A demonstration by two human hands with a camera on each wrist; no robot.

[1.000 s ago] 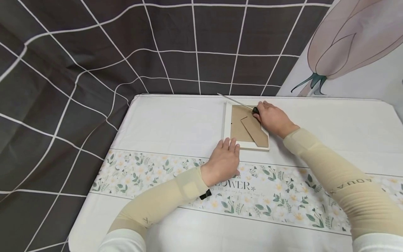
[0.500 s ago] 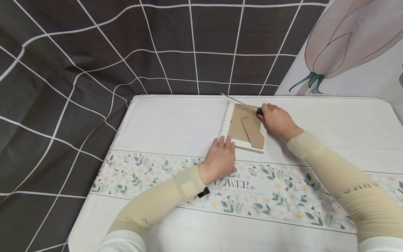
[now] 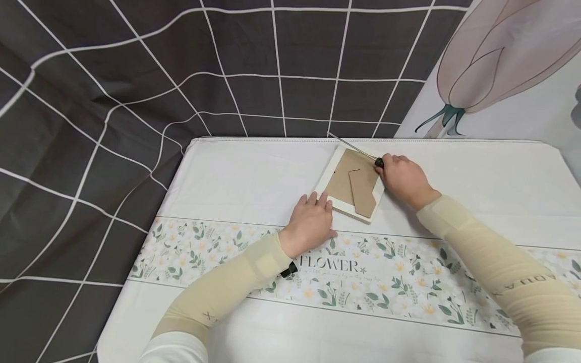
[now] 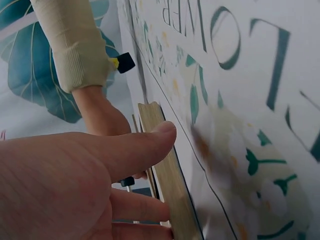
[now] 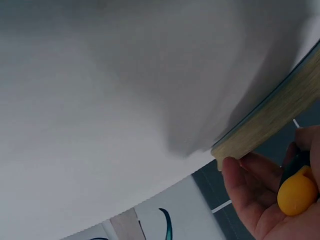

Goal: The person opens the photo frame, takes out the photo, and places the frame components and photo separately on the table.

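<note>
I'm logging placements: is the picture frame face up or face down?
The picture frame lies face down: in the head view, its brown backing and support leg show on top, while its front is hidden.

A homelike setting is being suggested, though the exact kind of room cannot be told. From nine to twelve o'clock, the space is being bounded by a dark, white-gridded hanging, visibly creased. At two o'clock, a large pink flower is being displayed. From eight to four o'clock, a white tablecloth is being crossed by a floral band reading "FLOWER".
</note>
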